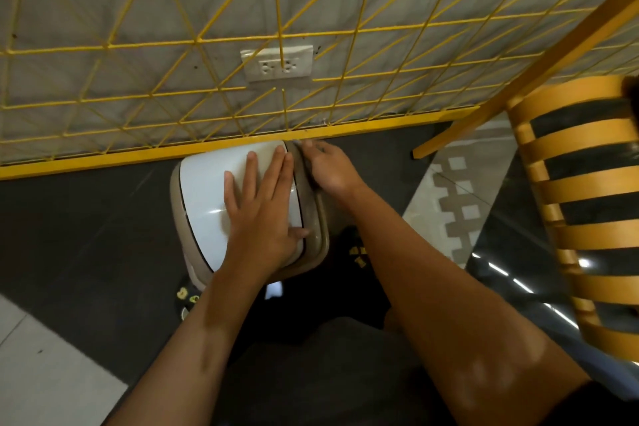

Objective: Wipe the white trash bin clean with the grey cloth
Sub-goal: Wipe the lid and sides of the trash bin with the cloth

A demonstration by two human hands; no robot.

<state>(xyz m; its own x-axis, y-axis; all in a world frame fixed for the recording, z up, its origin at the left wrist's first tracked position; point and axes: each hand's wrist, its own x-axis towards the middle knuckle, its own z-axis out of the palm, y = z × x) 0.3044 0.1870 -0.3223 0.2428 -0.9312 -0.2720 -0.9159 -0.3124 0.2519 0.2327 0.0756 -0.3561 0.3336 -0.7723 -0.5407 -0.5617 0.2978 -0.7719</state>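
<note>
My left hand lies flat, fingers spread, on the glossy white plastic trash bin lid — my right hand presses the bin's beige rim; its grip is unclear.

Café-like interior, yellow wire grid, wooden chair

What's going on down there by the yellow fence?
A person is crouched over a white trash bin that stands on the dark floor against the yellow wire fence. The left hand lies flat on the bin's lid, steadying it. The right hand presses a grey cloth along the bin's right rim, mid-wipe. A wooden chair stands to the right.
</note>
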